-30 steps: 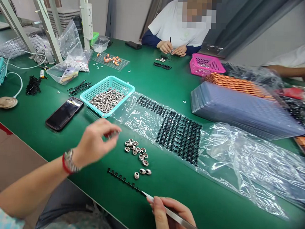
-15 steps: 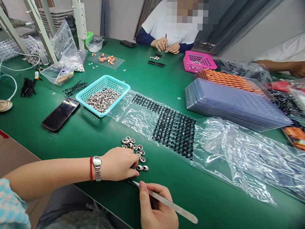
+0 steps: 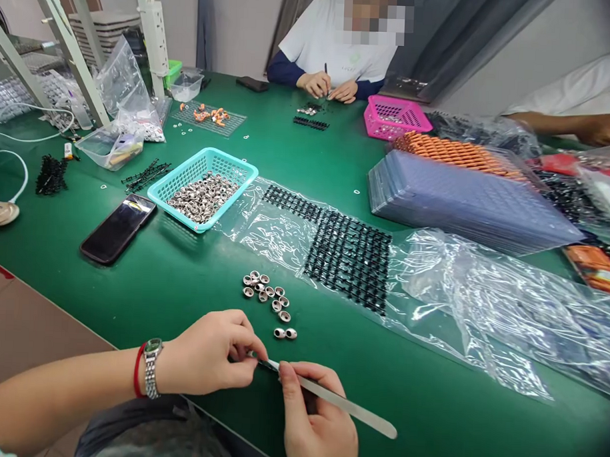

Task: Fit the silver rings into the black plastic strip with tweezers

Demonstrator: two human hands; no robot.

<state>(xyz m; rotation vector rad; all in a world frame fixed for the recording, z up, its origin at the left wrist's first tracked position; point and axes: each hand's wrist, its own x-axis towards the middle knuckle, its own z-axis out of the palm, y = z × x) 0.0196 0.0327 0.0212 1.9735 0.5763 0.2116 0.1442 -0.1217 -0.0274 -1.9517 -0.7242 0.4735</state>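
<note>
A small-parts assembly workshop: a long green-matted worktop (image 3: 287,154) carries a turquoise plastic basket (image 3: 202,187) of metal rings, stacked clear blister trays (image 3: 466,207), and co-workers seated opposite.

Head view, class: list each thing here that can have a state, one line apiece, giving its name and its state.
left hand: fingertips pinched at the tweezers' tip.
right hand: gripping the tweezers.
tweezers: held low over the table, tip toward the left hand.
loose metal rings: scattered on the green table.
turquoise basket: partly filled with metal rings.
phone: flat, screen dark.
pink basket: upright; contents unclear.
black grid parts: lying on clear plastic.
</note>
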